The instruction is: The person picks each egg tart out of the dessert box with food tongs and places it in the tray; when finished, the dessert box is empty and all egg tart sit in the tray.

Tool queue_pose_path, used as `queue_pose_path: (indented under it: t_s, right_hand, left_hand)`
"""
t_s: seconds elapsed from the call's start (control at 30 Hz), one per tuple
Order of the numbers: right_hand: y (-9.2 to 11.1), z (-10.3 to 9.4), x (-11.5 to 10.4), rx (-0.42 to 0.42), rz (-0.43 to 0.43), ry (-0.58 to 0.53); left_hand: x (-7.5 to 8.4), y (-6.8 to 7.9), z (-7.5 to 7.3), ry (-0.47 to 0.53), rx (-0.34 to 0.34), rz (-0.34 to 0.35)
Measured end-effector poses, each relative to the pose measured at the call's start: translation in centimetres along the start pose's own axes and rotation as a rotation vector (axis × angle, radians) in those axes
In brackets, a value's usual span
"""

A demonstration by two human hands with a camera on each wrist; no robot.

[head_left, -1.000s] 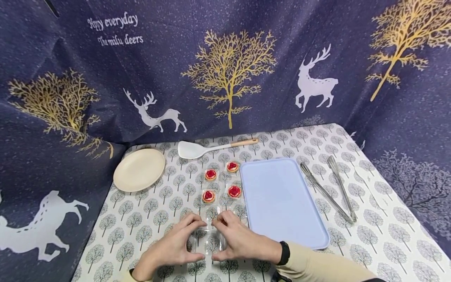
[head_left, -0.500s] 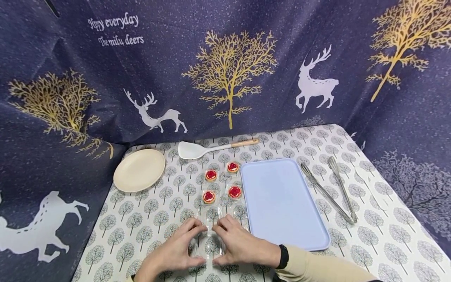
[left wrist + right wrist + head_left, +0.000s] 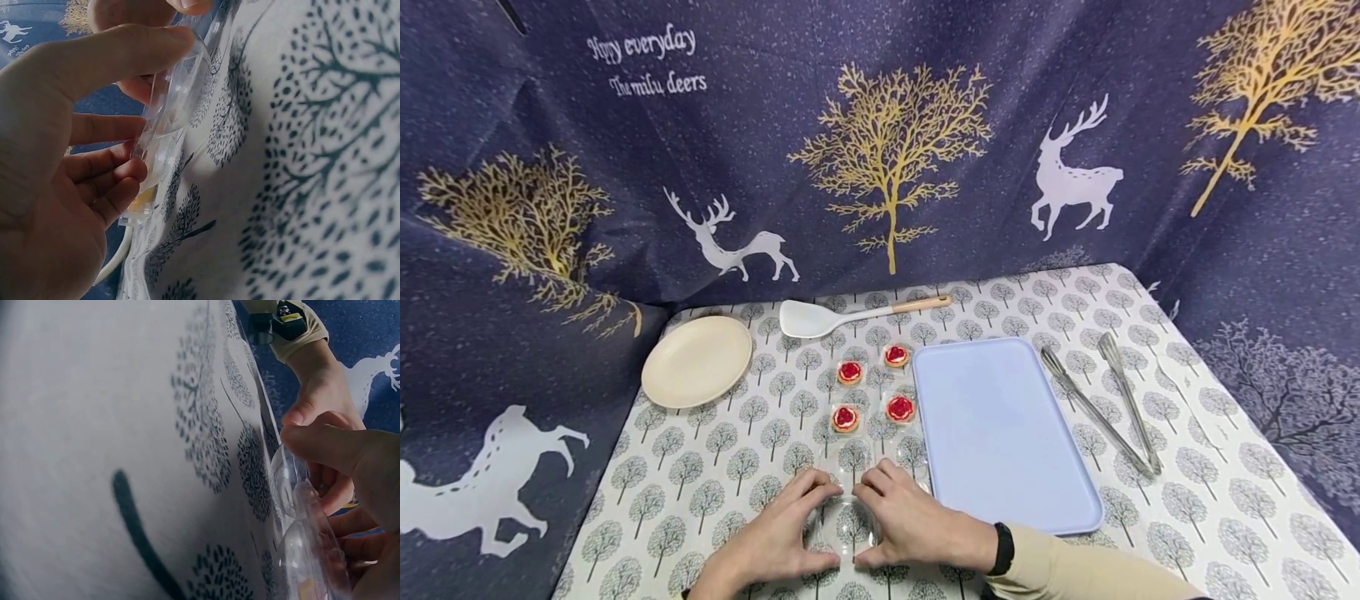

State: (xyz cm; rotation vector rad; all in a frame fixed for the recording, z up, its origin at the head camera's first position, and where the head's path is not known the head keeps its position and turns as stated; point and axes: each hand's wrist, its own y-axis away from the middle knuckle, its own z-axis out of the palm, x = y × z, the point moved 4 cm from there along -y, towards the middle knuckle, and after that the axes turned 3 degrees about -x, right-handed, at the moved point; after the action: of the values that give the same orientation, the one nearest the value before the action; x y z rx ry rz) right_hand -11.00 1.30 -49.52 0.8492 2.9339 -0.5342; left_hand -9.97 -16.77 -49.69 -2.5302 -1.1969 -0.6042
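Note:
A clear plastic pastry container (image 3: 852, 454) with moulded compartments lies on the tablecloth in the head view. Several small red-topped tarts (image 3: 900, 408) sit in its far compartments, while the near ones show only the cloth pattern through them. My left hand (image 3: 781, 527) grips the near left side, thumb at the near edge and fingers bent along the side. Mirroring it, my right hand (image 3: 917, 521) grips the near right side. Both wrist views show thumbs and fingertips on the thin clear rim (image 3: 164, 119). The rim's underside is partly hidden by the fingers.
Close on the right lies a light blue tray (image 3: 1007, 433). Metal tongs (image 3: 1120, 425) rest spread beyond it. A cream plate (image 3: 696, 362) is at the far left, and a white turner (image 3: 808, 319) with a wooden handle lies along the back.
Both hands have shifted slightly toward the near edge, their fingers lowering a little along the container's sides. The tarts, tray, tongs, plate and turner stay in place.

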Motion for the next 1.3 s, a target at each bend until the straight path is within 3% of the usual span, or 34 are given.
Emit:
queue_pose_path:
  t_s: [0.4, 0.73, 1.07, 1.3]
  right_hand:
    - [0.1, 0.0, 0.0, 0.007, -0.006, 0.016]
    - [0.3, 0.1, -0.2, -0.001, -0.008, 0.002]
    - [0.6, -1.7, 0.7, 0.030, 0.009, -0.051]
    - [1.2, -4.0, 2.7, 0.102, 0.056, -0.094]
  left_hand:
    - [0.0, 0.3, 0.1, -0.046, 0.064, 0.047]
    - [0.2, 0.6, 0.3, -0.070, 0.000, -0.018]
    - [0.5, 0.1, -0.7, -0.018, -0.029, 0.000]
    - [0.3, -1.5, -1.9, -0.047, 0.044, 0.126]
